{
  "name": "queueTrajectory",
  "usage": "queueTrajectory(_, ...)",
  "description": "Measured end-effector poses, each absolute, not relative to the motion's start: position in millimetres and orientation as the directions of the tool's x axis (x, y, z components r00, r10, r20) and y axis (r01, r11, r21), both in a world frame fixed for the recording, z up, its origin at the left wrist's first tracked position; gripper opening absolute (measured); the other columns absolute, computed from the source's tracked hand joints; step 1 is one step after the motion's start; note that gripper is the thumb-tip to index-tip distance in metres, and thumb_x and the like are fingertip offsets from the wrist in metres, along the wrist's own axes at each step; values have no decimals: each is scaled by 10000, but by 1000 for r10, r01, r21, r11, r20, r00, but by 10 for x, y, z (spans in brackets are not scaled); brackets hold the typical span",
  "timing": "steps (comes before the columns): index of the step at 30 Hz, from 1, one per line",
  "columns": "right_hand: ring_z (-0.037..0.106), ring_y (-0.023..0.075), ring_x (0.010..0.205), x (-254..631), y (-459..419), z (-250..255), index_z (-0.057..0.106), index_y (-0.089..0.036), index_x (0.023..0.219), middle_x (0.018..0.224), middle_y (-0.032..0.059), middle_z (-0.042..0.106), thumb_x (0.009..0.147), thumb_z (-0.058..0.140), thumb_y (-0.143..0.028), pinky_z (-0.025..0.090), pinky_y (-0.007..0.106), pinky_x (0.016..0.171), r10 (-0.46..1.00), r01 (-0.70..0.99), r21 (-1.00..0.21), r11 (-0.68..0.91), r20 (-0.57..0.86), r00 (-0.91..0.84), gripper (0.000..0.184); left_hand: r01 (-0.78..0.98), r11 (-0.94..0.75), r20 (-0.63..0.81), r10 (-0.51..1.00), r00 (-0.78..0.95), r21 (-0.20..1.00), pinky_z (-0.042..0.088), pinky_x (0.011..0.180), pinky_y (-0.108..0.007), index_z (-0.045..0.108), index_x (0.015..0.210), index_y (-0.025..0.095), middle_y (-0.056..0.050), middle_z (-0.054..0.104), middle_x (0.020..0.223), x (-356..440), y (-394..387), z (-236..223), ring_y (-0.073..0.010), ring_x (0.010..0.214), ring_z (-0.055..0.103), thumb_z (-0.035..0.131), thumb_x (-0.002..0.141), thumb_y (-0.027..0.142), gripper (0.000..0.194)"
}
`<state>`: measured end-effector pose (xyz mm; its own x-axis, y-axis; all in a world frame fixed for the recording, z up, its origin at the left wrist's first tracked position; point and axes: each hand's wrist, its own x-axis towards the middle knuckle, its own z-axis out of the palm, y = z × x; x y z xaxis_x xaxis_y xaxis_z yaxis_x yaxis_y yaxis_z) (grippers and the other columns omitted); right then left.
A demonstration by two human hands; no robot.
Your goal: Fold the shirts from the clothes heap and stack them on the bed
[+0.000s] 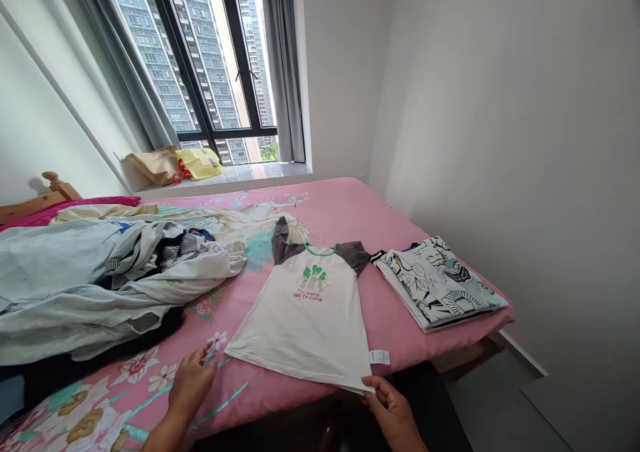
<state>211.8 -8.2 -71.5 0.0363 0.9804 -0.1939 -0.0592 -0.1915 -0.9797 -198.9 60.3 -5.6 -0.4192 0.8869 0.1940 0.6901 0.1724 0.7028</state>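
Note:
A white T-shirt [310, 329] with dark grey sleeves and a green neckline lies spread on the bed, its collar away from me. Green leaf shapes and red lettering are printed on its chest. My right hand [393, 412] pinches the lower right corner of the hem, where it hangs at the bed's near edge. A white care label [379, 357] sticks out from the side seam just above. Left of the shirt, my left hand [193, 382] hovers over the bedsheet with fingers apart and nothing in them, close to the lower left hem corner but not touching it.
Folded clothes [440, 282] with a black-and-white print are stacked at the bed's right side. A loose heap of clothes [100, 272] covers the left. The pink floral bed [345, 202] borders a windowsill holding a paper bag [155, 165] and a yellow bag [200, 163].

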Motion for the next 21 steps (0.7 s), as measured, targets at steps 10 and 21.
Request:
queueTrajectory(10, 561, 162, 734, 2004, 0, -16, 649, -191, 801, 793, 36, 611, 838, 554, -377, 446, 260, 703, 986, 282, -945, 163, 164, -22, 213, 796, -488, 396, 851, 343, 359, 389, 965, -416, 572, 1187, 250, -72, 607, 1190, 602, 185, 55, -238, 1116, 533, 560, 741, 122, 464)
queueTrajectory(21, 576, 142, 637, 2257, 662, -174, 605, -172, 905, 776, 30, 627, 740, 595, -565, 456, 234, 536, 907, -485, -807, -335, -416, 64, 426, 713, -528, 413, 839, 354, 461, 426, 707, -353, 670, 969, 252, -32, 645, 770, 616, 284, 328, -185, 735, 571, 473, 712, 22, 397)
